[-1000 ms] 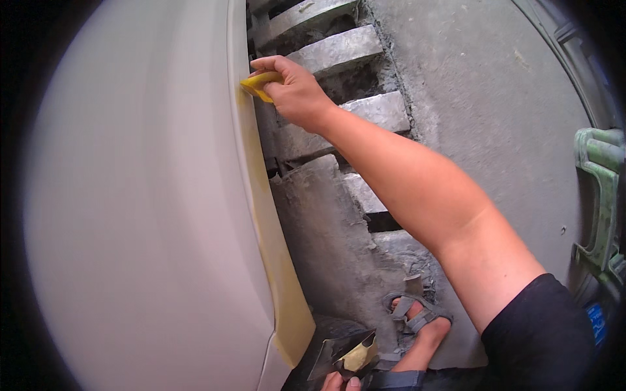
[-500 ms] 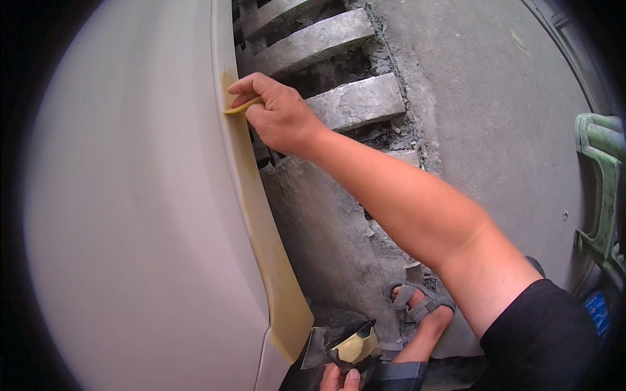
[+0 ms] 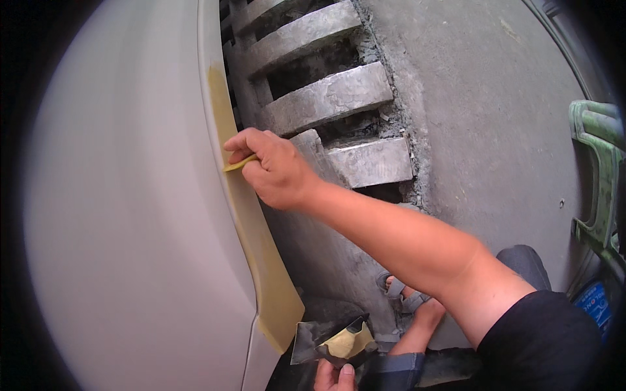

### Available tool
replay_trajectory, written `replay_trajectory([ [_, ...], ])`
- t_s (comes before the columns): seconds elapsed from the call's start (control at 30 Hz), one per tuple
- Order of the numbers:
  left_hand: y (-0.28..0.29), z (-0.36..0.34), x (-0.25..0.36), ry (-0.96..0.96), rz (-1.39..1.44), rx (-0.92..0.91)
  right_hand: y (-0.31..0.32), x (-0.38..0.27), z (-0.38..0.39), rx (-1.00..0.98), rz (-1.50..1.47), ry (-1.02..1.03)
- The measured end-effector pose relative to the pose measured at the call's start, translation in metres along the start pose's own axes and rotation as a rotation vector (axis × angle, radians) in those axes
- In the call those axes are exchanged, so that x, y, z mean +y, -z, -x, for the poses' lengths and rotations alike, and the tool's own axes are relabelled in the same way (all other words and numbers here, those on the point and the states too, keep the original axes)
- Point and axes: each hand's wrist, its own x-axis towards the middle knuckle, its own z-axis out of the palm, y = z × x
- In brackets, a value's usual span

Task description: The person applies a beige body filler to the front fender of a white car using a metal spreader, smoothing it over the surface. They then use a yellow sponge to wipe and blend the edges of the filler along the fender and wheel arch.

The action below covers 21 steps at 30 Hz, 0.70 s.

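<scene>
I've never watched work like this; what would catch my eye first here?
Probably the huge pale panel filling the left side, with a yellowish coating along its right edge. Near the centre, the right hand holds a thin yellow spreader against that coating. At bottom centre, the left hand holds a dark sheet bearing yellowish paste.

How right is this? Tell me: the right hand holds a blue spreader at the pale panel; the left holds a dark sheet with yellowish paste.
Wrong colour: the head view shows a yellow spreader, not blue. The right hand does hold it at the pale panel, and the left hand holds a dark sheet with yellowish paste.
</scene>
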Motion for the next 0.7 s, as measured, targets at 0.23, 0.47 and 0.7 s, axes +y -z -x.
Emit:
replay_trajectory([
  [0.23, -0.009, 0.008, 0.015, 0.069, 0.133, 0.047, -0.007, -0.01, 0.041, -0.019, -0.012, -0.033],
  [0.47, -0.023, 0.012, 0.042, 0.011, 0.397, 0.13, -0.013, -0.016, 0.09, -0.068, -0.026, -0.129],
  [0.7, -0.033, 0.013, 0.057, -0.178, 0.446, 0.224, 0.002, -0.022, 0.136, -0.264, -0.229, -0.393],
])
